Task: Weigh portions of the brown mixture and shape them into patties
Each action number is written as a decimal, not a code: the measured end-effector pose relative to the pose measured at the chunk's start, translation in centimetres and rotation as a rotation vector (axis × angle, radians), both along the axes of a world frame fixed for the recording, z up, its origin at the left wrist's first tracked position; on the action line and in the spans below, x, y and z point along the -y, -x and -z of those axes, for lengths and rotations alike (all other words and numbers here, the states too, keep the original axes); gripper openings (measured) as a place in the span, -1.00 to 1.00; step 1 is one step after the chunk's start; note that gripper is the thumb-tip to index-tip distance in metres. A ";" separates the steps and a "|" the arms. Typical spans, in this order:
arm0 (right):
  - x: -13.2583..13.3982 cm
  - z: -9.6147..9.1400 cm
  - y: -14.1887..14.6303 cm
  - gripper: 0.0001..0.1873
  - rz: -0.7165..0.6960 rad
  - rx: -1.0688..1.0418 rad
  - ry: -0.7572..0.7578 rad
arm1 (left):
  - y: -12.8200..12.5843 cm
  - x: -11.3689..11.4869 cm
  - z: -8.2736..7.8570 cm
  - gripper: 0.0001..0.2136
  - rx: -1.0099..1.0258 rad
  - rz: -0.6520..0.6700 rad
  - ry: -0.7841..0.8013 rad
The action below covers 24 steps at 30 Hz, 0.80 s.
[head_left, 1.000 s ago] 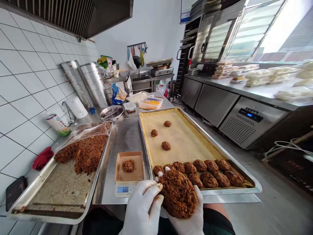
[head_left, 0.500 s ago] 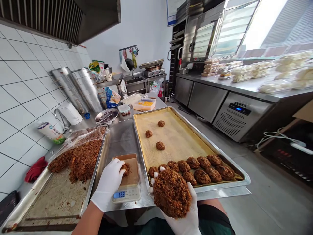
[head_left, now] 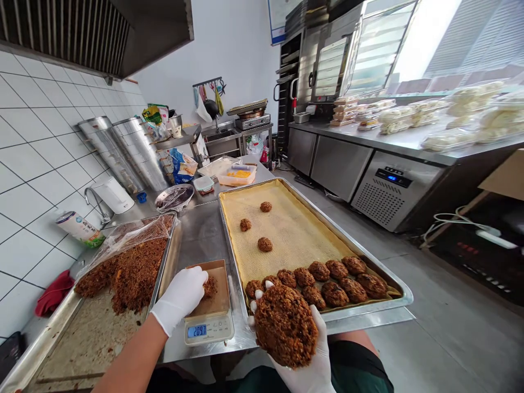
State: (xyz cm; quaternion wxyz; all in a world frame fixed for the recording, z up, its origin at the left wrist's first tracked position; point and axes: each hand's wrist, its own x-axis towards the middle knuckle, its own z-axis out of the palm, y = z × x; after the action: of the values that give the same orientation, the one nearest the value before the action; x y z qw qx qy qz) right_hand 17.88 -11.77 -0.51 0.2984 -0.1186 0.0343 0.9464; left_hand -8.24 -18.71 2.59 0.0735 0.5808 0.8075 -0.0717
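Head view, at a steel worktop (head_left: 200,240). Left hand (head_left: 179,295), white-gloved, fingers together: fingertips rest against a small lump of brown mixture (head_left: 210,286) in a brown paper-lined tray (head_left: 219,289). This tray sits on a digital scale (head_left: 208,329), whose display reads 209.7. Right hand (head_left: 307,365), also gloved, lies palm up, fingers curled around a large flattened patty (head_left: 285,326) of the same mixture, at the near edge of a baking tray (head_left: 352,240). That tray's yellow mesh mat (head_left: 286,229) carries three small balls and a double row of patties (head_left: 323,278) — all separate. Left of the scale, a loose mound of mixture (head_left: 133,275) lies in a second steel tray (head_left: 53,338), partly under plastic film (head_left: 123,245).
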 end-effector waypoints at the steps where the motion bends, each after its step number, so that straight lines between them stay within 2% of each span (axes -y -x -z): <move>1: 0.0 0.0 0.0 -0.38 -0.002 -0.005 0.007 | 0.0 -0.1 -0.1 -0.80 -0.009 0.005 0.004; 11: -0.3 0.5 -0.2 -0.36 -0.018 -0.002 -0.018 | 0.3 -0.6 -0.4 -0.83 -0.015 -0.010 0.019; 18: -0.2 0.7 -0.1 -0.33 -0.026 0.002 -0.014 | 0.5 0.8 -2.7 -0.70 0.000 -0.052 -0.056; 21: 0.0 0.6 0.1 -0.35 -0.018 0.002 -0.047 | -0.8 1.7 -4.0 -0.69 -0.009 -0.084 -0.136; 24: 0.4 0.5 0.5 -0.38 0.002 0.011 -0.055 | -4.2 2.3 -4.5 -0.74 0.128 -0.094 -0.350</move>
State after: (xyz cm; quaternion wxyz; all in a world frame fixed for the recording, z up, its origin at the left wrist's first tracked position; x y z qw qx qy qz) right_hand 17.38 -12.13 -0.98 0.3027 -0.1156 0.0067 0.9460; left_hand -4.08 -21.05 7.12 0.0260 0.5496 0.8277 0.1104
